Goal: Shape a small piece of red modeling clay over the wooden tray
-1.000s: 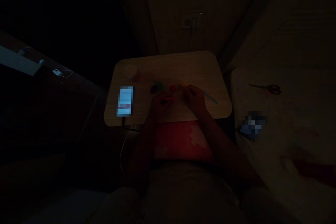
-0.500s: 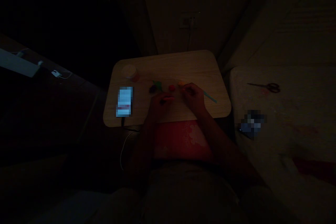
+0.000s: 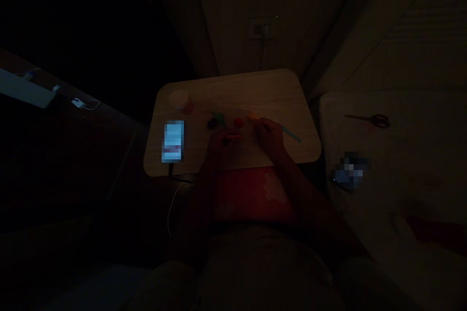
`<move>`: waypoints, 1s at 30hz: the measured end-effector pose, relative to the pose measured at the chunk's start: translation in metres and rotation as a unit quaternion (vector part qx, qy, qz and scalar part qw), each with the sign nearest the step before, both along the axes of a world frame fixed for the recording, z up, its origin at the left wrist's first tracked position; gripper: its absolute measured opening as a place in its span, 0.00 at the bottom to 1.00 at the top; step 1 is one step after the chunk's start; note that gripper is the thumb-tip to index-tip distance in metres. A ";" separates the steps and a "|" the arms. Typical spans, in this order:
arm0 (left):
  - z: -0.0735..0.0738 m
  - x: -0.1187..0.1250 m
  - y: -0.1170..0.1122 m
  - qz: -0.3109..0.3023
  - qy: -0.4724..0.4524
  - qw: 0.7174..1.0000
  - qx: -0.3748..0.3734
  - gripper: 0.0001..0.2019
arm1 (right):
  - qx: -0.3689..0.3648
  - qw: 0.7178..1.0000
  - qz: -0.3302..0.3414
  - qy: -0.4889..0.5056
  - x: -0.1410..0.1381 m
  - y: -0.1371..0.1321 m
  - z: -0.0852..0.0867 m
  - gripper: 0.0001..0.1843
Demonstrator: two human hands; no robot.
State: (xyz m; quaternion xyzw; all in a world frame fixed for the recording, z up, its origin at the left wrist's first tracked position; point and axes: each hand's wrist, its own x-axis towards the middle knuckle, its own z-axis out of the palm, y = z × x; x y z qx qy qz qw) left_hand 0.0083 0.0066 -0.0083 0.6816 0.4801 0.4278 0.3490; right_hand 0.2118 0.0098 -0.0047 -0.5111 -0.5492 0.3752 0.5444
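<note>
The scene is very dim. A light wooden lap desk [image 3: 233,92] lies before me. My left hand [image 3: 222,143] pinches a thin orange-red piece [image 3: 235,136] at its front middle. My right hand [image 3: 268,138] seems shut on a thin teal stick [image 3: 291,133] that slants out to the right. Just above the hands sit small soft-looking lumps: orange [image 3: 252,116], red [image 3: 239,121], green [image 3: 219,117] and dark purple [image 3: 212,123]. A small lidded jar [image 3: 180,99] stands at the back left, next to a lit phone [image 3: 172,142] with a blurred screen.
A red patterned cloth [image 3: 251,194] lies on my lap below the desk. To the right, scissors [image 3: 367,120] and a blurred dark object [image 3: 348,172] rest on a pale padded surface [image 3: 401,155]. A wall socket [image 3: 261,29] sits behind the desk.
My right hand has shifted slightly down and back from the orange lump. My left hand and the things on the desk show no clear change.
</note>
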 end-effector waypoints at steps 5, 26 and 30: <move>0.002 0.000 0.000 0.003 0.007 1.000 0.000 0.13 | 0.001 1.000 -0.023 -0.001 -0.001 0.002 0.002 0.30; 0.002 0.001 -0.001 0.000 0.011 1.000 0.003 0.12 | -0.050 0.997 0.008 0.066 -0.003 0.003 -0.008 0.17; 0.001 0.002 -0.001 0.002 0.001 1.000 -0.003 0.12 | -0.027 0.998 0.009 0.064 -0.002 0.002 -0.011 0.11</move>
